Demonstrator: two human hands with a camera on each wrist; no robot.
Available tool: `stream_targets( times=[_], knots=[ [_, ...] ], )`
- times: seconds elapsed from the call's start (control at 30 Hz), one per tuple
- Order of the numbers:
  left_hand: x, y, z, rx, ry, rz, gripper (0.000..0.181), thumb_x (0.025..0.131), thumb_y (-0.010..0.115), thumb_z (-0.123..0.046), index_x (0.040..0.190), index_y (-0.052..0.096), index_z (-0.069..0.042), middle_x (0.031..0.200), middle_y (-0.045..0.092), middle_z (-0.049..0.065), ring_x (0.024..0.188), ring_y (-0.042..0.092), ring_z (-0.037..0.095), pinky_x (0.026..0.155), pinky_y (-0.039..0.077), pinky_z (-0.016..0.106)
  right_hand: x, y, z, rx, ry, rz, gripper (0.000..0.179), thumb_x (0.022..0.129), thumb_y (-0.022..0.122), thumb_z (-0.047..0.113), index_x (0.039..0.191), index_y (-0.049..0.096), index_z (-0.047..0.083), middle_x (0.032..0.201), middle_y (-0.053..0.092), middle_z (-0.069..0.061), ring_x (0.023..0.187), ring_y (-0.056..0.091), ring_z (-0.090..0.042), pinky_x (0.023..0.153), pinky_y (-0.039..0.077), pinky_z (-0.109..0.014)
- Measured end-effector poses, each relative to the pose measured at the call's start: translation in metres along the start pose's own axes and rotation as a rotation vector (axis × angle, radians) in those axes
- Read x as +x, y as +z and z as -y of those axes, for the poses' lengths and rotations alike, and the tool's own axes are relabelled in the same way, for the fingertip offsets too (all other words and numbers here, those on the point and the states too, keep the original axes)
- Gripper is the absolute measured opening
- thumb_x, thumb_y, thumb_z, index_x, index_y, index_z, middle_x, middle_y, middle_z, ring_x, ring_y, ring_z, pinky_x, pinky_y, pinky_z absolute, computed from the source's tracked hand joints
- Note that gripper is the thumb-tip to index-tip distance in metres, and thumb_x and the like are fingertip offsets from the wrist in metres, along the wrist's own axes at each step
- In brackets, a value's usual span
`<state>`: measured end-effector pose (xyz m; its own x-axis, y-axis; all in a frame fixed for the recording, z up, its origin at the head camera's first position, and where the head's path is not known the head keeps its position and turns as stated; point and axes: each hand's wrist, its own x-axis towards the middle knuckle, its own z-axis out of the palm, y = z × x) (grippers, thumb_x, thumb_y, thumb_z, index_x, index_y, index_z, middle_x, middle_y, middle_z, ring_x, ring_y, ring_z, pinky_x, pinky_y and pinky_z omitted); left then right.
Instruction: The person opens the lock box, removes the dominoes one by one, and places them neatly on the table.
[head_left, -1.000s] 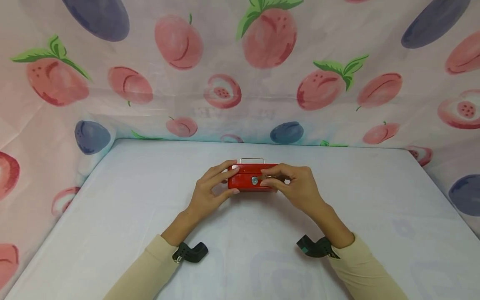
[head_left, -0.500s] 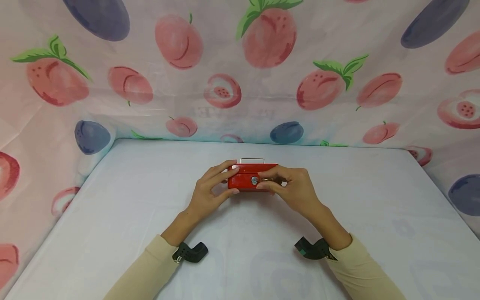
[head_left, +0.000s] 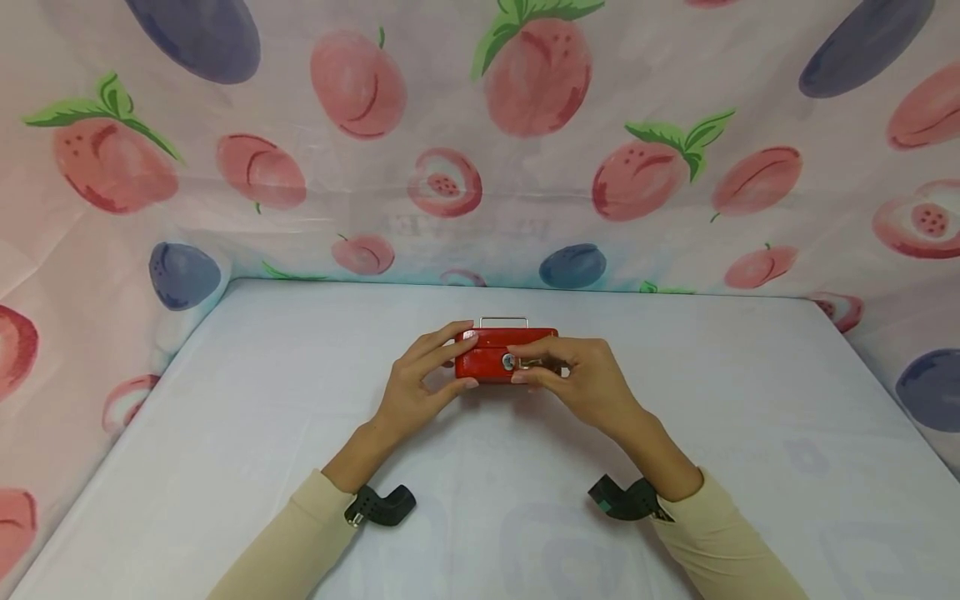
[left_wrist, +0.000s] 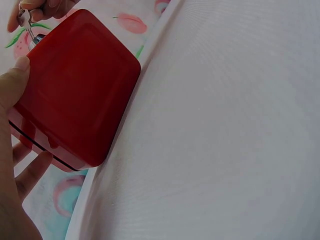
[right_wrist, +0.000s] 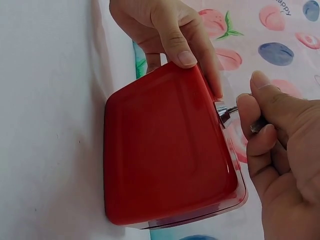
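Note:
A small red cash box (head_left: pixel 486 364) with a round silver lock (head_left: pixel 508 362) and a thin wire handle (head_left: pixel 504 317) is tipped back on the white table, its broad underside (right_wrist: pixel 165 145) facing the wrist cameras. My left hand (head_left: pixel 416 375) grips its left end, thumb on the underside and fingers on the opposite side. My right hand (head_left: pixel 588 375) pinches a small metal key (head_left: pixel 532 362) between thumb and index finger right at the lock. In the right wrist view, the key's shaft meets the lock cylinder (right_wrist: pixel 223 113); curled fingers partly cover its head.
White cloth (head_left: pixel 480 517) covers the tabletop around the box. Behind it hangs a curtain (head_left: pixel 525 192) printed with peaches and dark blue fruit. Black wrist cameras sit on the left wrist (head_left: pixel 381 505) and right wrist (head_left: pixel 626 497).
My right hand has shifted slightly left, bringing the key up to the lock, and its knuckles have dipped a little. The left hand and the cash box have stayed in place.

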<state>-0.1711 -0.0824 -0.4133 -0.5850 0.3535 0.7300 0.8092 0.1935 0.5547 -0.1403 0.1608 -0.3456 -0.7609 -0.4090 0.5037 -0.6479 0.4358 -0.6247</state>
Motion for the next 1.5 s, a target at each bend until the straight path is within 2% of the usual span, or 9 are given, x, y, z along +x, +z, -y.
stream_targets(
  times=[0.23, 0.5, 0.57, 0.67, 0.8, 1.03, 1.17, 1.33, 1.5],
  knots=[
    [0.000, 0.000, 0.000, -0.005, -0.006, 0.005, 0.057, 0.073, 0.082, -0.003, 0.127, 0.062, -0.005, 0.137, 0.051, 0.011, 0.114, 0.051, 0.026, 0.077, 0.055, 0.036, 0.000, 0.000, 0.000, -0.002, 0.004, 0.020, 0.036, 0.072, 0.082, 0.007, 0.107, 0.074, 0.007, 0.083, 0.071, 0.006, 0.062, 0.057, -0.007, 0.059, 0.054, -0.023],
    [0.001, 0.001, -0.002, -0.009, 0.023, -0.015, 0.056, 0.069, 0.082, 0.002, 0.120, 0.062, 0.005, 0.132, 0.053, 0.022, 0.110, 0.052, 0.034, 0.071, 0.055, 0.045, 0.000, 0.001, -0.002, -0.018, -0.068, -0.016, 0.036, 0.071, 0.083, 0.008, 0.105, 0.074, 0.005, 0.080, 0.069, 0.008, 0.061, 0.049, -0.008, 0.053, 0.046, -0.024],
    [0.004, 0.000, -0.007, -0.010, 0.028, -0.018, 0.054, 0.068, 0.082, 0.005, 0.118, 0.062, 0.008, 0.130, 0.053, 0.025, 0.108, 0.052, 0.036, 0.070, 0.055, 0.047, 0.000, 0.002, -0.004, -0.027, -0.087, -0.024, 0.036, 0.071, 0.083, 0.008, 0.105, 0.075, 0.005, 0.082, 0.070, 0.007, 0.062, 0.048, -0.009, 0.052, 0.046, -0.025],
    [0.009, -0.003, -0.021, -0.009, 0.024, -0.016, 0.052, 0.067, 0.081, 0.009, 0.116, 0.062, 0.010, 0.127, 0.053, 0.028, 0.106, 0.052, 0.038, 0.069, 0.054, 0.048, 0.000, 0.002, -0.005, -0.036, -0.111, -0.024, 0.036, 0.070, 0.084, 0.008, 0.105, 0.075, 0.006, 0.084, 0.070, 0.007, 0.062, 0.048, -0.008, 0.053, 0.046, -0.025],
    [0.014, -0.007, -0.034, -0.004, 0.032, -0.017, 0.055, 0.066, 0.080, 0.011, 0.118, 0.062, 0.007, 0.127, 0.054, 0.026, 0.105, 0.052, 0.037, 0.070, 0.055, 0.046, 0.001, 0.001, -0.006, -0.031, -0.145, -0.014, 0.037, 0.070, 0.084, 0.008, 0.106, 0.075, 0.006, 0.089, 0.072, 0.005, 0.063, 0.048, -0.008, 0.053, 0.046, -0.023],
    [0.016, -0.008, -0.037, -0.005, 0.042, -0.019, 0.054, 0.066, 0.080, 0.011, 0.116, 0.062, 0.010, 0.125, 0.054, 0.028, 0.104, 0.053, 0.038, 0.069, 0.055, 0.047, 0.001, 0.002, -0.008, -0.033, -0.155, -0.027, 0.037, 0.070, 0.084, 0.008, 0.106, 0.074, 0.006, 0.087, 0.071, 0.005, 0.062, 0.048, -0.008, 0.052, 0.045, -0.024],
    [0.014, -0.006, -0.031, -0.003, 0.037, -0.019, 0.053, 0.066, 0.080, 0.011, 0.115, 0.062, 0.011, 0.125, 0.054, 0.029, 0.105, 0.053, 0.038, 0.069, 0.055, 0.046, 0.001, 0.003, -0.007, -0.032, -0.163, -0.042, 0.035, 0.071, 0.084, 0.006, 0.104, 0.075, 0.005, 0.084, 0.070, 0.005, 0.061, 0.047, -0.010, 0.052, 0.042, -0.022],
    [0.006, -0.001, -0.010, 0.003, 0.035, -0.022, 0.054, 0.066, 0.082, 0.006, 0.117, 0.062, 0.009, 0.128, 0.053, 0.027, 0.107, 0.052, 0.037, 0.072, 0.055, 0.039, 0.002, 0.004, -0.007, -0.010, -0.185, -0.052, 0.034, 0.071, 0.083, 0.004, 0.104, 0.074, 0.005, 0.080, 0.066, 0.004, 0.059, 0.047, -0.012, 0.051, 0.039, -0.018],
    [0.002, 0.001, 0.000, 0.003, 0.034, -0.021, 0.057, 0.068, 0.084, 0.000, 0.120, 0.063, 0.004, 0.131, 0.053, 0.021, 0.110, 0.052, 0.034, 0.075, 0.054, 0.033, 0.003, 0.005, -0.006, -0.015, -0.187, -0.061, 0.034, 0.071, 0.083, 0.003, 0.104, 0.074, 0.005, 0.081, 0.065, 0.004, 0.060, 0.047, -0.010, 0.049, 0.042, -0.024]
  ],
)
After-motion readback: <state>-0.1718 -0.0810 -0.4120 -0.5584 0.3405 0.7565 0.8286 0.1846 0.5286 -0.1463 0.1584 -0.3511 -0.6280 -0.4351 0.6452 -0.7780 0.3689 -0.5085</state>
